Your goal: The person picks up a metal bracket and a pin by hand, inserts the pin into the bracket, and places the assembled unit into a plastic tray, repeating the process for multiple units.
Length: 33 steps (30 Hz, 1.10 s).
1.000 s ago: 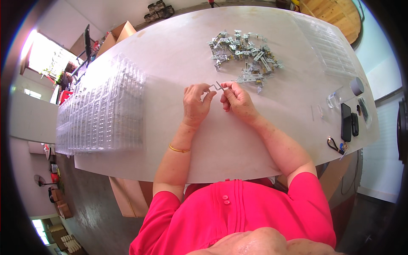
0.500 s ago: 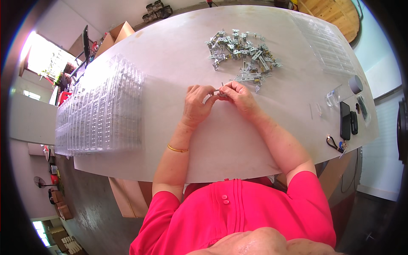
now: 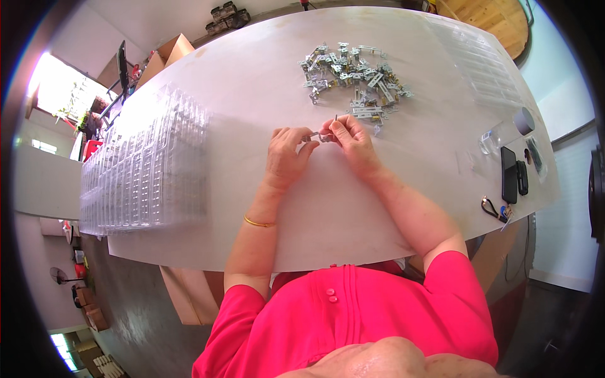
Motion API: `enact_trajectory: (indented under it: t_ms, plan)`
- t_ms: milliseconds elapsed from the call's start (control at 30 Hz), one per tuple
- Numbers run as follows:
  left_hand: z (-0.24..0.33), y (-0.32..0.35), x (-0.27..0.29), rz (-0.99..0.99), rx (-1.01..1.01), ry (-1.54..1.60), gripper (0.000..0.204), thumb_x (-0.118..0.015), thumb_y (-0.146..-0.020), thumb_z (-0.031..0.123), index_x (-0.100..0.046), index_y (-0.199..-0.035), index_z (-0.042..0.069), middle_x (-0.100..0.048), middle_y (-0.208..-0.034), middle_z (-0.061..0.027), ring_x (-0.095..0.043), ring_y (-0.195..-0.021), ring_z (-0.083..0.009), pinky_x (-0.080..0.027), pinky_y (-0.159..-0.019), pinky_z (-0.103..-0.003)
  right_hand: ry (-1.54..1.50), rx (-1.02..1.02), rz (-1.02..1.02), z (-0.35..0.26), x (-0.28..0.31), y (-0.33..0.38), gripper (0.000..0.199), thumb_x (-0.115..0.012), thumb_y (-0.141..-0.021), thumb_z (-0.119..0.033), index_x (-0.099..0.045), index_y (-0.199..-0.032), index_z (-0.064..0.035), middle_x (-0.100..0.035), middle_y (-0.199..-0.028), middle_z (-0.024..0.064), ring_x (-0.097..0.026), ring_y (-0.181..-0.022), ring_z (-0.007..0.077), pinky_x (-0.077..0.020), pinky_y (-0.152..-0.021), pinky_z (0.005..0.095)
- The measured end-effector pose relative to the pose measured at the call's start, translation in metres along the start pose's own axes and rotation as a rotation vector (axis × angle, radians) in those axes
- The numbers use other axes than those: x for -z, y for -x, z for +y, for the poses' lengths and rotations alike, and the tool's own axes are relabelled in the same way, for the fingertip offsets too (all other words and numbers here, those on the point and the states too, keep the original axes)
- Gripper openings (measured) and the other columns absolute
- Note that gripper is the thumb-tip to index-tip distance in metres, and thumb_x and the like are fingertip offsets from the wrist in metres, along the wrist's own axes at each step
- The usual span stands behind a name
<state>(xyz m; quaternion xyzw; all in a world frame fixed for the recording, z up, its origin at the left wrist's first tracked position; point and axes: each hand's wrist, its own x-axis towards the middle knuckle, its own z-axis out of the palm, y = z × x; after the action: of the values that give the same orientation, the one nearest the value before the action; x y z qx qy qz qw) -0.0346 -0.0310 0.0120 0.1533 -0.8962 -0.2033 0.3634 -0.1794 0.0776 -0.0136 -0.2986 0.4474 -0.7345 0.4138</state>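
Note:
My left hand (image 3: 288,155) pinches one end of a small silvery metal part (image 3: 317,135), at the middle of the table. On its other side my right hand (image 3: 353,142) is closed, thumb against fingers, at the part's right end. A short thin dark piece stands up above the right thumb and forefinger; whether it belongs to the same part I cannot tell. Fingers cover most of the part. Just beyond the hands lies a loose pile of small metal bracket-like parts (image 3: 384,89), some with brass-coloured bits.
Tall stacked clear plastic trays (image 3: 146,170) stand at the left. Another clear tray (image 3: 482,66) lies far right. Nearer on the right are a clear jar (image 3: 493,141), a grey round object (image 3: 524,121), a black phone (image 3: 509,175) and keys (image 3: 504,211).
My hands have drawn slightly apart, and more of the metal part shows between them. The whole view has shifted a little.

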Motion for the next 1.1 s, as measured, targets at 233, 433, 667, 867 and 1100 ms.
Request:
enact_trajectory:
  t_ms: [233,433,667,867,1100]
  plan:
    - [-0.008,-0.004,-0.001,0.042,0.054,0.044,0.021,-0.080,-0.075,0.013,-0.066,-0.090,0.008,-0.068,-0.078,-0.0042,-0.065,-0.073,-0.0212,-0.046,-0.079,-0.035,0.264,0.169,-0.109,-0.003,-0.003,0.002,0.012,-0.058,-0.101,-0.016,-0.058,-0.103,-0.0044,-0.063,-0.103,0.0025,-0.057,-0.093,0.0102,-0.0477,-0.083,0.0260]
    - [-0.014,0.004,0.001,0.038,0.083,0.062,0.020,-0.078,-0.076,0.011,-0.068,-0.093,0.007,-0.069,-0.083,-0.0085,-0.064,-0.080,-0.0265,-0.049,-0.079,-0.037,0.517,0.324,-0.072,0.009,-0.007,-0.005,0.009,-0.061,-0.097,-0.012,-0.061,-0.100,-0.0030,-0.062,-0.096,0.0052,-0.058,-0.087,0.0120,-0.0485,-0.076,0.0276]
    - [-0.016,0.012,-0.008,-0.008,0.051,0.114,0.024,-0.079,-0.076,0.020,-0.068,-0.091,0.006,-0.070,-0.083,-0.0085,-0.066,-0.078,-0.0276,-0.048,-0.079,-0.038,0.450,0.219,-0.010,0.008,0.000,0.005,0.010,-0.059,-0.099,-0.013,-0.061,-0.098,-0.0030,-0.060,-0.089,0.0023,-0.058,-0.077,0.0098,-0.0481,-0.074,0.0233]
    - [-0.009,0.006,-0.001,0.055,0.280,0.484,0.054,-0.076,-0.084,0.041,-0.060,-0.120,0.004,-0.067,-0.103,-0.0111,-0.063,-0.092,-0.0212,-0.046,-0.093,-0.036,0.164,0.093,0.046,0.004,0.008,0.001,0.012,-0.058,-0.101,-0.015,-0.060,-0.098,-0.0043,-0.060,-0.089,0.0007,-0.058,-0.080,0.0103,-0.0498,-0.077,0.0246]
    - [-0.025,0.006,-0.004,-0.066,0.423,0.752,0.060,-0.073,-0.083,0.025,-0.049,-0.134,0.005,-0.059,-0.118,-0.0072,-0.058,-0.094,-0.0132,-0.049,-0.087,-0.031,-0.023,0.040,0.108,0.007,0.019,-0.012,0.010,-0.058,-0.101,-0.017,-0.058,-0.101,-0.0074,-0.060,-0.100,0.0011,-0.059,-0.089,0.0100,-0.0534,-0.083,0.0273]
